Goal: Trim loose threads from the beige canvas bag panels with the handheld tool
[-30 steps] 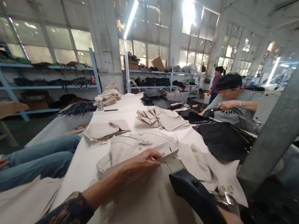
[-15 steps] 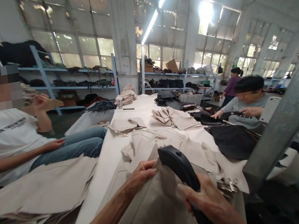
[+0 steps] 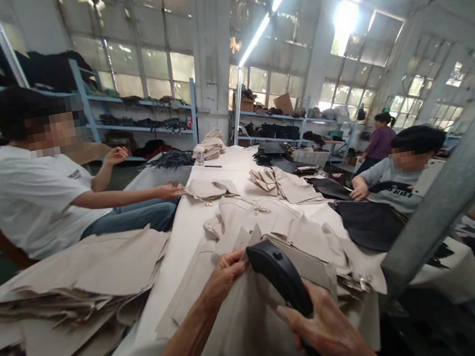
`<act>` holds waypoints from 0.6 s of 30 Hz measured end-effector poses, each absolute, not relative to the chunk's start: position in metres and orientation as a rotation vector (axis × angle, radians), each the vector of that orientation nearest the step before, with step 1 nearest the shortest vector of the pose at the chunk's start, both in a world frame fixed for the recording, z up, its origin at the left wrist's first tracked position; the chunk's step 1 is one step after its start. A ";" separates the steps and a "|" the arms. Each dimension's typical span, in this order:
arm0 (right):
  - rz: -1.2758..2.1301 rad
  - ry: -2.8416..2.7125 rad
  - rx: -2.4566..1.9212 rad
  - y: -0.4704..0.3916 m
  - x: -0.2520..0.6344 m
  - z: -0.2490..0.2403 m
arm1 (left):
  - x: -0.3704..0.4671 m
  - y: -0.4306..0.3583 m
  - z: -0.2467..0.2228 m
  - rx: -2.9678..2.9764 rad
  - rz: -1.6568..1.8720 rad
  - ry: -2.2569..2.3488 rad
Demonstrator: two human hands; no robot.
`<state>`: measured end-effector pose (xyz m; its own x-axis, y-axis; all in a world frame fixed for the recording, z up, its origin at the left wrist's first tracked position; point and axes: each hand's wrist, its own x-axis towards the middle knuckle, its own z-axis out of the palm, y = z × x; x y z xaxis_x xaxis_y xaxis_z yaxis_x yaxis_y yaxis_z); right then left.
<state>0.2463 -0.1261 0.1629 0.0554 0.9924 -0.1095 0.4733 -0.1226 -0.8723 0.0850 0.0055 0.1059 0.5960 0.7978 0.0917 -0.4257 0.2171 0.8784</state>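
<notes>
My left hand (image 3: 226,272) pinches the upper edge of a beige fabric piece (image 3: 248,328) between thumb and fingers. That cloth hangs down in front of me over the near end of the table. My right hand (image 3: 328,324) is wrapped around a black curved hand-held tool (image 3: 277,268) with a small button on its back. The tool's tip meets the cloth edge right beside my left fingertips; what it does there is hidden. Behind it lie more beige cut pieces (image 3: 292,229) with metal clasps (image 3: 261,209) on top.
A stack of beige panels (image 3: 75,272) is at my left. Black pieces (image 3: 366,223) lie to the right, near a slanting metal post (image 3: 449,191). A person in a white shirt (image 3: 39,193) sits left; another in grey (image 3: 387,177) works at right.
My view has swung slightly left. Both hands keep their grips at the cloth edge. The person at left has stretched an arm to the beige pieces on the table.
</notes>
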 end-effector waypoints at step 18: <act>0.889 -1.487 -1.688 -0.127 0.257 0.179 | 0.066 -0.008 0.090 0.954 0.990 0.460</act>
<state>0.2571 -0.1269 0.1793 0.1023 0.9939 -0.0424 0.5079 -0.0888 -0.8568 0.0665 -0.0079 0.0899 0.5018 0.8613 0.0799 -0.4940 0.2096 0.8438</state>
